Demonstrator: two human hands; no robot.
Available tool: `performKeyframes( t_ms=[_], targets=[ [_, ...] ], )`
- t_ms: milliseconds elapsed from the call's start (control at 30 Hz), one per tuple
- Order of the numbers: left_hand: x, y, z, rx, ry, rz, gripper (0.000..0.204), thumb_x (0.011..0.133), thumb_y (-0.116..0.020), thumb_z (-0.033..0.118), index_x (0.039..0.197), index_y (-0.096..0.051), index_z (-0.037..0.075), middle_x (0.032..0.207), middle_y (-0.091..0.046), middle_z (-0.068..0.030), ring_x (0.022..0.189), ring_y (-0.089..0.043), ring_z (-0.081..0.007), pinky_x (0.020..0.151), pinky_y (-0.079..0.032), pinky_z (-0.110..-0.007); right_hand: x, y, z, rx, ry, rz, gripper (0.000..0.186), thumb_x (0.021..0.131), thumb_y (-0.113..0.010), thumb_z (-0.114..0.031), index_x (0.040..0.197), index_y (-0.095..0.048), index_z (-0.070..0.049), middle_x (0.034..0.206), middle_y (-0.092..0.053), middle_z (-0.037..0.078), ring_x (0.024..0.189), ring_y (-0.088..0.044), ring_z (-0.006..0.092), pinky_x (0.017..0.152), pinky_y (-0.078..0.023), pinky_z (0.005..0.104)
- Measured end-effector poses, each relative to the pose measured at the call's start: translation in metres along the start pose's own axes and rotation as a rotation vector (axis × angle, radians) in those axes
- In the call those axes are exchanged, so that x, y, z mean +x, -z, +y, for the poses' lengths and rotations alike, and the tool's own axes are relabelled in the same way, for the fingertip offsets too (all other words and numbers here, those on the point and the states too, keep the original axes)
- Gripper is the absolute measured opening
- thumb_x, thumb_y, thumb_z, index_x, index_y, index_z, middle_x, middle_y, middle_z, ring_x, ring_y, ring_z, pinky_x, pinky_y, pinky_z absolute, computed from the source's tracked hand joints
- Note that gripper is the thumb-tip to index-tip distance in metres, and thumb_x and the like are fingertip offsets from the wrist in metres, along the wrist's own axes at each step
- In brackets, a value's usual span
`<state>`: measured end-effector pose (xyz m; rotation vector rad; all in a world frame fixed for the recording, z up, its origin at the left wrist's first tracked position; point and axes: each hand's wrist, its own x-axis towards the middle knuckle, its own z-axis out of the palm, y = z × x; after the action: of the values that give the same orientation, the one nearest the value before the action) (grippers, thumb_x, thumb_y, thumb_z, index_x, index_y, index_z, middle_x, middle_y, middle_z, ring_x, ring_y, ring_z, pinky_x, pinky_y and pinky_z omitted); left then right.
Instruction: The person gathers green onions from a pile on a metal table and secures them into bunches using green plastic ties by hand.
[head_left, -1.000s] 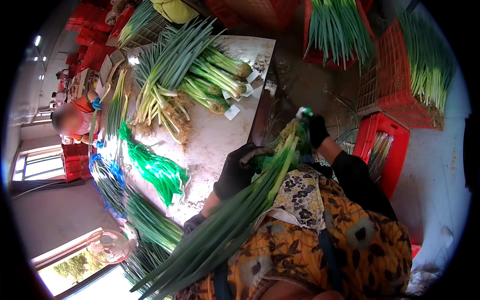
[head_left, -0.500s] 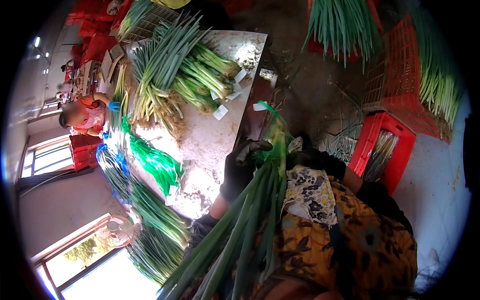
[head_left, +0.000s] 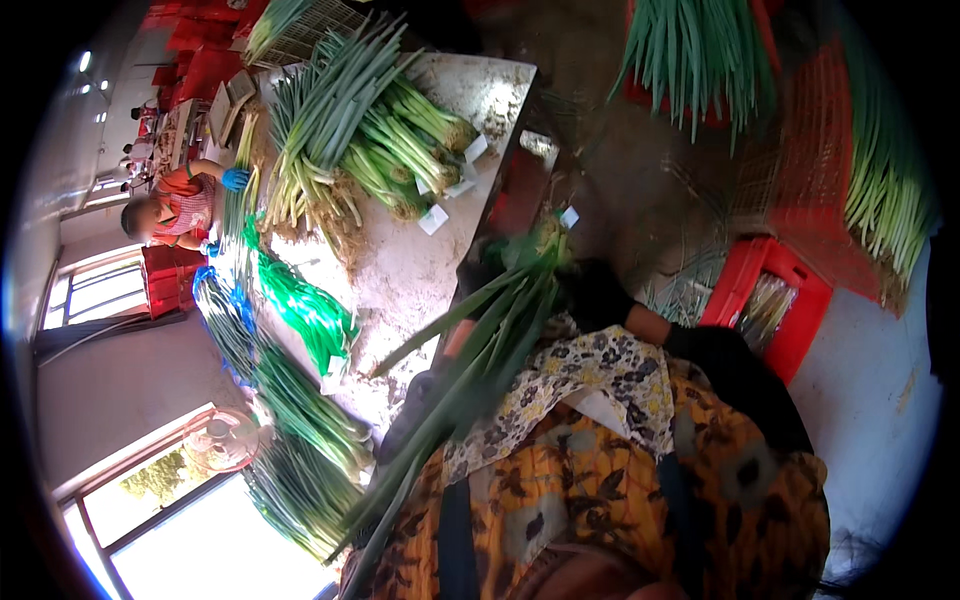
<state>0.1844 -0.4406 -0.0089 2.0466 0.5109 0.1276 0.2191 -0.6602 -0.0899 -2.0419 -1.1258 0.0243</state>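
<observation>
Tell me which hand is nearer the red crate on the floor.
Right. The right hand, black-gloved, holds the scallion bunch just left of the red crate; the left hand grips the bunch farther left, by the table edge.

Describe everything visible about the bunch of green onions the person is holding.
The bunch of green onions is a thick sheaf of long, dark green leaves, paler toward the root end, which is blurred. It lies slanted across the person's lap and patterned apron, leaf tips trailing down to the lower left. The gloved right hand grips it near the root end; the left hand looks closed on it from the other side.
</observation>
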Motion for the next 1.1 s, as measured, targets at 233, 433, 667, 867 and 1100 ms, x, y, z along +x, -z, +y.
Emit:
performKeyframes(
  t_ms=[233,433,667,867,1100],
  targets=[
    [-0.006,-0.016,-0.086,-0.308,0.062,-0.034,0.028,0.084,-0.063,0.025,0.106,-0.061,0.007,0.089,-0.068,-0.0087,0.076,-0.065,-0.0223,0.067,-0.053,-0.038,0.022,0.052,-0.026,0.243,-0.243,-0.126,0.031,0.079,-0.064,-0.029,0.092,-0.061,-0.001,0.078,-0.06,0.02,0.07,-0.059,0.0341,0.064,-0.047,0.0439],
    [-0.013,0.039,0.025,-0.574,-0.172,-0.22,0.036,0.093,-0.053,0.029,0.114,-0.056,0.0,0.102,-0.064,-0.0141,0.092,-0.063,-0.0255,0.077,-0.054,-0.037,0.081,0.088,-0.043,0.809,-0.669,-0.176,0.024,0.086,-0.061,-0.02,0.074,-0.061,0.0,0.054,-0.058,0.011,0.047,-0.058,0.018,0.049,-0.047,0.0332],
    [-0.008,0.16,0.038,-1.309,0.071,-0.106,0.038,0.098,-0.042,0.032,0.117,-0.055,0.001,0.106,-0.064,-0.0148,0.096,-0.063,-0.0272,0.085,-0.054,-0.04,0.182,0.141,-0.12,0.934,-0.285,-0.343,0.015,0.089,-0.061,-0.015,0.091,-0.066,-0.001,0.077,-0.063,0.006,0.067,-0.058,0.0097,0.063,-0.046,0.0241],
    [-0.011,0.271,0.105,-1.153,-0.028,0.119,0.034,0.091,-0.053,0.026,0.117,-0.057,0.005,0.102,-0.066,-0.0119,0.087,-0.065,-0.0231,0.078,-0.054,-0.035,0.276,0.185,-0.235,0.771,0.042,-0.442,0.028,0.087,-0.064,-0.025,0.072,-0.066,-0.001,0.067,-0.065,0.006,0.061,-0.061,0.008,0.059,-0.047,0.025],
    [0.003,0.421,0.182,-0.868,-0.377,0.153,0.033,0.093,-0.048,0.026,0.114,-0.057,0.001,0.1,-0.065,-0.0135,0.087,-0.065,-0.0239,0.078,-0.054,-0.035,0.372,0.209,-0.327,0.442,0.425,-0.484,0.026,0.093,-0.055,-0.024,0.089,-0.064,0.001,0.077,-0.068,0.01,0.069,-0.067,0.0172,0.065,-0.052,0.029]
  ],
)
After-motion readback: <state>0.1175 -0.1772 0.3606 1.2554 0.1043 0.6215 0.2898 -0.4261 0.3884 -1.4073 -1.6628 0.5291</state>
